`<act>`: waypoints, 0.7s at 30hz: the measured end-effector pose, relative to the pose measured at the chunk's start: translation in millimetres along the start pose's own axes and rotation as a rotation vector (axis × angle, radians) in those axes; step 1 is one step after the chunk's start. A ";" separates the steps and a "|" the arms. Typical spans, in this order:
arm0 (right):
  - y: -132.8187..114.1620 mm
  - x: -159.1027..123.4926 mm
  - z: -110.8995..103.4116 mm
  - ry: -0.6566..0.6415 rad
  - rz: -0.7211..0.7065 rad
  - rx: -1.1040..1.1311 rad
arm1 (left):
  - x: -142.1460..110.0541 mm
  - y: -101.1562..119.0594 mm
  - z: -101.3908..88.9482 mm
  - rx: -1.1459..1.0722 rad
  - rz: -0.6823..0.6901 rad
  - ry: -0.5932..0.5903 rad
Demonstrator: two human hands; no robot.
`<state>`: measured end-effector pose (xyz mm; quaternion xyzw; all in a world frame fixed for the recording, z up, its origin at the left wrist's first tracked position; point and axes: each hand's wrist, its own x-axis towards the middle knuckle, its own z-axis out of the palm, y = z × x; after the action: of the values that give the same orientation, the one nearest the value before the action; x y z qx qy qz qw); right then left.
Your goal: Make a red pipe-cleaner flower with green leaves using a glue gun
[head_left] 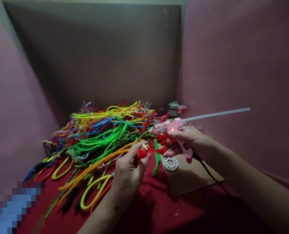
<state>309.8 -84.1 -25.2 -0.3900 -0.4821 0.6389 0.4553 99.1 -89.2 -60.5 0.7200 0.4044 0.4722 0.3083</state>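
Note:
My right hand [187,139] grips a pink hot glue gun [176,125] with a lit red light, its nozzle pointing left. A long whitish glue stick [217,114] sticks out of its back, and a black cord hangs from the handle. Pinched in my left hand [131,169] is a fuzzy red pipe cleaner piece [142,153] with a pale yellow bit [144,147] at its top. The nozzle is just above and right of that piece; whether they touch I cannot tell. Red fuzzy strands [161,150] run between my hands.
A heap of colourful pipe cleaners [110,130] covers the table's left and back. Yellow-handled scissors [83,198] lie in front of it. A white ring with holes [165,166] rests on a brown board [188,178]. Jars [173,109] stand behind.

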 end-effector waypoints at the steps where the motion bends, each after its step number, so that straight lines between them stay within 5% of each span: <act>1: 0.6 1.4 -0.7 -0.022 0.002 -0.013 | 0.9 -4.0 -0.3 0.126 0.089 -0.012; 4: 2.1 4.3 -2.1 -0.086 0.027 -0.024 | 5.2 -12.1 -2.0 0.397 0.243 -0.084; 7: 1.2 4.7 -0.5 -0.105 0.076 -0.034 | 9.1 -8.9 -5.0 0.533 0.236 -0.156; 10: -2.2 5.0 2.3 -0.120 0.111 -0.052 | 11.6 1.6 -8.8 0.368 0.149 -0.296; 13: -5.5 7.8 4.2 -0.094 0.053 -0.026 | 13.5 7.9 -12.2 -0.010 -0.094 -0.372; 17: -3.5 13.1 6.4 0.043 -0.146 -0.021 | 18.1 3.4 -14.3 -0.484 -0.371 -0.156; 21: 8.8 12.8 8.2 0.076 -0.209 -0.182 | 23.5 -3.9 -13.3 -0.731 -0.438 0.020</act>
<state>296.7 -75.1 -32.6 -0.4014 -0.5585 0.5264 0.4998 90.9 -66.0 -48.7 0.4560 0.3568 0.5150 0.6321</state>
